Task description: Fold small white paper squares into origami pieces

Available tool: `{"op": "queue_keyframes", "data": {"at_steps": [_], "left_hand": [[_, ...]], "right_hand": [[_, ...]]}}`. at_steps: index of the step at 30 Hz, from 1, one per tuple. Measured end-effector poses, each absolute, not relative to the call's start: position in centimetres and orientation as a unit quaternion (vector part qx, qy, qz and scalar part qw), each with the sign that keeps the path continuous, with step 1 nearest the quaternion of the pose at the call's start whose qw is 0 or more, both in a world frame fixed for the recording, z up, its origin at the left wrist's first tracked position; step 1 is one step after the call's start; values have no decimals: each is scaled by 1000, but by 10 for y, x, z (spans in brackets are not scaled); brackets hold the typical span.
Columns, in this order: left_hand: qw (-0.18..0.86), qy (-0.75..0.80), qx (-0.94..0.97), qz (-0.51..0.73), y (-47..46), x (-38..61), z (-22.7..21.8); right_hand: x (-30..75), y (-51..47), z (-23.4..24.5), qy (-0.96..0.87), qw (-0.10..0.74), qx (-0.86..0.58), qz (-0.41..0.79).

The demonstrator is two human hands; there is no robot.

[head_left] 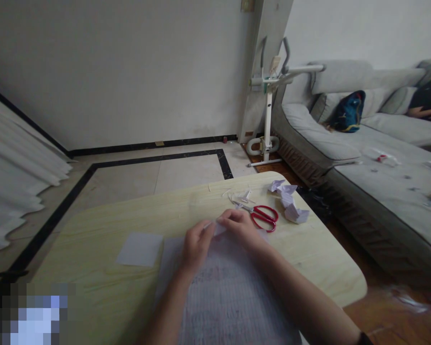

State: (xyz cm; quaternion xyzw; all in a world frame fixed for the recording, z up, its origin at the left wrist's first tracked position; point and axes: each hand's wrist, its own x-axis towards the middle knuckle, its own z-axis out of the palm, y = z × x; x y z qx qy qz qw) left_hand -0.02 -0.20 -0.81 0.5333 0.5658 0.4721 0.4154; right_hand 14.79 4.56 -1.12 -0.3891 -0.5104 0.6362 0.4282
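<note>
Between my two hands is a small piece of white paper, mostly hidden by the fingers. My left hand pinches its left side, while my right hand grips the right side. Both are above a large written sheet lying on the pale wooden table. Just beyond my right hand lie red-handled scissors, with thin paper scraps around the blades. A blank white paper square rests to the left. Several folded paper pieces sit at the table's far right.
A grey sofa stands to the right, with a dark blue bag on it and a person seated at its far end. White exercise equipment is beside the wall. A white curtain hangs at left.
</note>
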Motion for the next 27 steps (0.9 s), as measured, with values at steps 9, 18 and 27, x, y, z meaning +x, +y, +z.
{"op": "queue_keyframes", "data": {"at_steps": [9,18,27], "left_hand": [[389,567,549,475,-1,0,-10],[382,576,544,476,-2,1,-10],[365,592,542,471,-2,0,-10]], "right_hand": [[143,43,-10,-522,439,-401,612],[145,43,-9,-580,410,-417,567],[143,41,-8,-591,412,-421,551]]}}
